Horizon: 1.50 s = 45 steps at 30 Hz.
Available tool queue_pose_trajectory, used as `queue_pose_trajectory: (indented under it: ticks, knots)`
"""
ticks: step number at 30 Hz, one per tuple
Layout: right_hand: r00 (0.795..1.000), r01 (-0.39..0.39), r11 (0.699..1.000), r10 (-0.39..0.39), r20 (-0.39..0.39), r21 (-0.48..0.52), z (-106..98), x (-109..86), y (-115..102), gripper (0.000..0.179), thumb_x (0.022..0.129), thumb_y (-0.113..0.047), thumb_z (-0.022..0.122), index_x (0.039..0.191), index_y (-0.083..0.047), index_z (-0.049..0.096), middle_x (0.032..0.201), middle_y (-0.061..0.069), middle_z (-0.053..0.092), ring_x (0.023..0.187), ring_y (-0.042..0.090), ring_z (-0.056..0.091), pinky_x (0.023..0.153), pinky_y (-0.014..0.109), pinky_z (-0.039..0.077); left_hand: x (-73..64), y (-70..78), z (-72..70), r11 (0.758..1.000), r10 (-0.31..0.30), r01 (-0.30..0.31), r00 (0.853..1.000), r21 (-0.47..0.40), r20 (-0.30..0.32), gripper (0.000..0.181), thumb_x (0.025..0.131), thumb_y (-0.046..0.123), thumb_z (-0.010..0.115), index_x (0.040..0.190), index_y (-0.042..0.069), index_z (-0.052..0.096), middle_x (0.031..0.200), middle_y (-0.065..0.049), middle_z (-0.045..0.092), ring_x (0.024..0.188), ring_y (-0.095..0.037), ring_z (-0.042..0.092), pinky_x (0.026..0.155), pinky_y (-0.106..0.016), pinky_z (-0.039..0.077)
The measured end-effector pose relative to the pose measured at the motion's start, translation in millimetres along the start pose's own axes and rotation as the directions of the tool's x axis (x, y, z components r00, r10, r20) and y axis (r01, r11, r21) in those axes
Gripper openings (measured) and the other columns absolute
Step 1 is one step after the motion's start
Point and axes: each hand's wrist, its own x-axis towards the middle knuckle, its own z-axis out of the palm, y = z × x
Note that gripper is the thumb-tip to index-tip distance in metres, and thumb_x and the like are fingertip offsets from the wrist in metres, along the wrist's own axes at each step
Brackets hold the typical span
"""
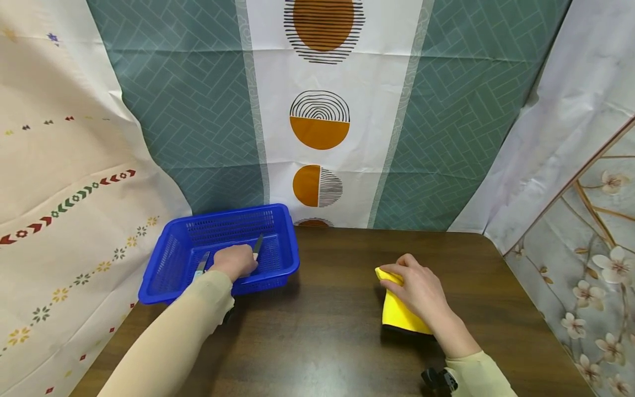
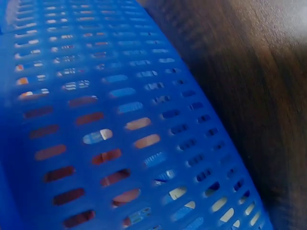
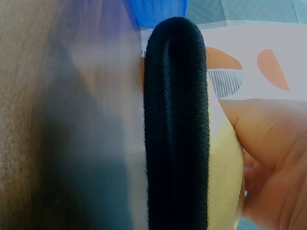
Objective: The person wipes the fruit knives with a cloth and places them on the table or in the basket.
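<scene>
My left hand (image 1: pixel 235 261) reaches into the blue plastic basket (image 1: pixel 171 259) on the left of the table, its fingers curled at a knife (image 1: pixel 258 246) whose blade points up and away. The hand hides most of this knife's pale handle. Another knife (image 1: pixel 202 264) with a light handle lies in the basket to the left. In the left wrist view the slotted basket wall (image 2: pixel 120 105) covers most of the hand. At the right, my right hand (image 1: pixel 416 284) pinches the top of a folded yellow cloth (image 1: pixel 401 311); its black edging (image 3: pixel 177 120) fills the right wrist view's middle.
The brown wooden table (image 1: pixel 317 331) stretches between basket and cloth. A patterned curtain (image 1: pixel 322 182) hangs behind its far edge. A cream printed cloth (image 1: pixel 74 248) hangs at left, a floral one (image 1: pixel 585 286) at right.
</scene>
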Motion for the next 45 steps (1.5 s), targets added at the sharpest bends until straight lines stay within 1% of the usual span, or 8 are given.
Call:
queue_pose_trajectory:
  ticks: [8,19,22,27,32,35,42,45]
  knots:
    - [0.998,-0.028,0.999,0.03,0.056,-0.024,5.9,-0.2,3.4,0.039,0.097,-0.031,0.088,0.134,-0.02,0.081,0.117,0.007,0.061,0.083,0.025,0.055,0.072,0.04,0.046,-3.7,3.2,0.2,0.999,-0.02,0.022,0.998,-0.035,0.066,0.021,0.104,0.022,0.066,0.095,0.006,0.075,0.094,-0.011,0.071,0.088,-0.031,0.065,0.09,-0.057,0.056]
    - [0.996,-0.035,0.999,0.038,0.08,-0.036,16.1,-0.3,6.4,0.039,0.097,-0.031,0.087,0.134,-0.02,0.081,0.112,0.005,0.06,0.081,0.024,0.054,0.072,0.04,0.046,0.0,0.0,7.8,0.998,-0.029,0.033,0.996,-0.049,0.084,0.022,0.1,0.026,0.074,0.094,0.005,0.075,0.098,-0.012,0.073,0.092,-0.032,0.066,0.096,-0.061,0.056]
    - [0.996,-0.028,0.999,0.032,0.08,-0.045,19.1,0.7,6.7,0.039,0.097,-0.031,0.087,0.133,-0.02,0.081,0.111,0.005,0.06,0.08,0.023,0.054,0.073,0.041,0.046,24.5,-12.6,23.8,0.999,-0.026,0.03,0.996,-0.039,0.089,0.022,0.099,0.029,0.075,0.09,0.008,0.075,0.097,-0.012,0.073,0.091,-0.032,0.066,0.093,-0.061,0.057]
    - [0.996,-0.015,0.998,0.02,0.083,-0.06,23.7,2.5,6.4,0.039,0.097,-0.032,0.088,0.133,-0.019,0.081,0.112,0.006,0.061,0.08,0.023,0.054,0.074,0.042,0.048,77.1,-42.0,63.7,1.0,-0.01,0.01,0.997,-0.007,0.077,0.026,0.099,0.036,0.074,0.092,0.011,0.078,0.103,-0.013,0.075,0.092,-0.034,0.066,0.089,-0.061,0.058]
    - [0.997,0.001,0.998,0.004,0.083,-0.066,29.2,4.3,6.1,0.039,0.096,-0.032,0.088,0.132,-0.018,0.081,0.111,0.006,0.061,0.078,0.022,0.054,0.074,0.043,0.049,102.9,-52.0,76.6,1.0,-0.014,0.015,0.995,-0.007,0.101,0.034,0.099,0.044,0.076,0.092,0.011,0.079,0.103,-0.014,0.076,0.094,-0.033,0.069,0.087,-0.063,0.058]
    - [0.996,0.009,0.998,-0.003,0.085,-0.068,32.5,5.3,5.8,0.039,0.096,-0.032,0.088,0.132,-0.017,0.081,0.109,0.005,0.061,0.077,0.022,0.054,0.074,0.043,0.049,94.1,-47.4,68.1,1.0,0.003,-0.004,0.995,0.005,0.099,0.033,0.1,0.043,0.077,0.094,0.01,0.08,0.103,-0.013,0.076,0.093,-0.034,0.068,0.084,-0.06,0.058]
    - [0.995,0.01,0.996,-0.002,0.097,-0.084,39.5,8.1,5.7,0.039,0.095,-0.032,0.089,0.131,-0.018,0.082,0.108,0.005,0.061,0.078,0.023,0.055,0.075,0.045,0.05,31.7,-13.2,21.8,0.999,-0.021,0.024,0.993,-0.032,0.113,0.034,0.099,0.033,0.082,0.109,0.001,0.079,0.103,-0.015,0.076,0.095,-0.033,0.07,0.093,-0.06,0.059]
    - [0.994,0.015,0.995,-0.004,0.105,-0.101,42.1,8.8,5.0,0.039,0.096,-0.033,0.089,0.131,-0.018,0.081,0.108,0.005,0.06,0.077,0.023,0.054,0.075,0.045,0.05,26.7,-13.6,20.3,1.0,-0.005,0.007,0.995,-0.025,0.097,0.04,0.099,0.039,0.082,0.11,0.001,0.079,0.1,-0.013,0.075,0.091,-0.03,0.069,0.091,-0.057,0.06]
